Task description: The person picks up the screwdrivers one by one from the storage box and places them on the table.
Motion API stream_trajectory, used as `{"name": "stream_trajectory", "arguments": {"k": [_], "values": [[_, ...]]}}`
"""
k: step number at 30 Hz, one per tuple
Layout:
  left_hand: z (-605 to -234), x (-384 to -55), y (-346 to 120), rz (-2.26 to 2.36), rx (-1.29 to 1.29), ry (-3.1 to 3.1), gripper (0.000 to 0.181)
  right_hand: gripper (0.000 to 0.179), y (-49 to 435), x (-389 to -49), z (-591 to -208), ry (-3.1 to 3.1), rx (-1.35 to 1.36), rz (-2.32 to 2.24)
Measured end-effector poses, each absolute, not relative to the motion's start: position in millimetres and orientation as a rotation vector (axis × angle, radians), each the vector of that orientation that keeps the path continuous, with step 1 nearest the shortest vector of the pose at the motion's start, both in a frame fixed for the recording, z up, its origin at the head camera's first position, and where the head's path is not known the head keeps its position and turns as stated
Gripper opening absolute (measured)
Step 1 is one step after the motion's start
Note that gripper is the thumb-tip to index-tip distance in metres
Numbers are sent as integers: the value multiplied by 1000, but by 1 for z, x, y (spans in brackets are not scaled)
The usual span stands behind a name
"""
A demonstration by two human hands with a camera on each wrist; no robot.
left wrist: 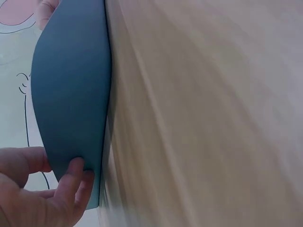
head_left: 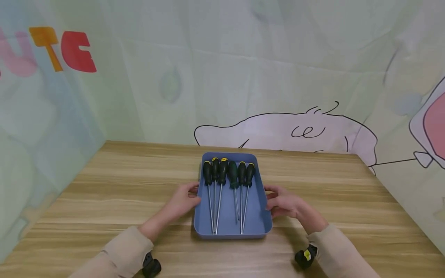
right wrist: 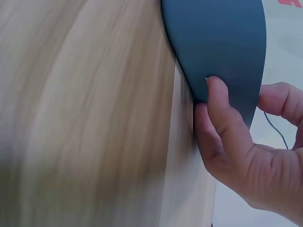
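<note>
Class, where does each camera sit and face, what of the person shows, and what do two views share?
Head: on the head, facing forward and down at a tray of screwdrivers; left hand, right hand and sleeves show.
Left wrist: on that wrist, facing the tray's outer wall; left hand shows, right hand partly.
Right wrist: on that wrist, facing the tray's outside; right hand shows.
Shared by both wrist views: tray and tabletop.

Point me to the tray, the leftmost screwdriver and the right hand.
Tray (head_left: 227,212): head view, bare floor.
Leftmost screwdriver (head_left: 207,175): head view, dark handle.
Right hand (head_left: 284,202): head view, middle of the hand.
</note>
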State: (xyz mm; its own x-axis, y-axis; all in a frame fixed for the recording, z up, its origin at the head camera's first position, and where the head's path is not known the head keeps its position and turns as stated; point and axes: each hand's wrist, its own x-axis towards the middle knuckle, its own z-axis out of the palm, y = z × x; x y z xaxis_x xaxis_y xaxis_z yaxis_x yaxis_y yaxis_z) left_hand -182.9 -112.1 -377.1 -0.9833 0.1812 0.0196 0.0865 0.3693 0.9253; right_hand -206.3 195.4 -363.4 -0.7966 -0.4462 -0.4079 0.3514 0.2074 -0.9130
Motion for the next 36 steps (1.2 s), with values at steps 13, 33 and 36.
{"name": "stream_trajectory", "arguments": {"k": [13, 33, 36], "values": [[-375, -187, -88, 1779, 151, 2500, 52, 81, 216, -207, -363, 1872, -135, -1633], [-374, -187, -76, 1783, 18, 2433, 56, 82, 223, -204, -357, 1946, -72, -1564], [-376, -187, -77, 1777, 19, 2429, 54, 83, 222, -204, -357, 1950, -86, -1559]]}}
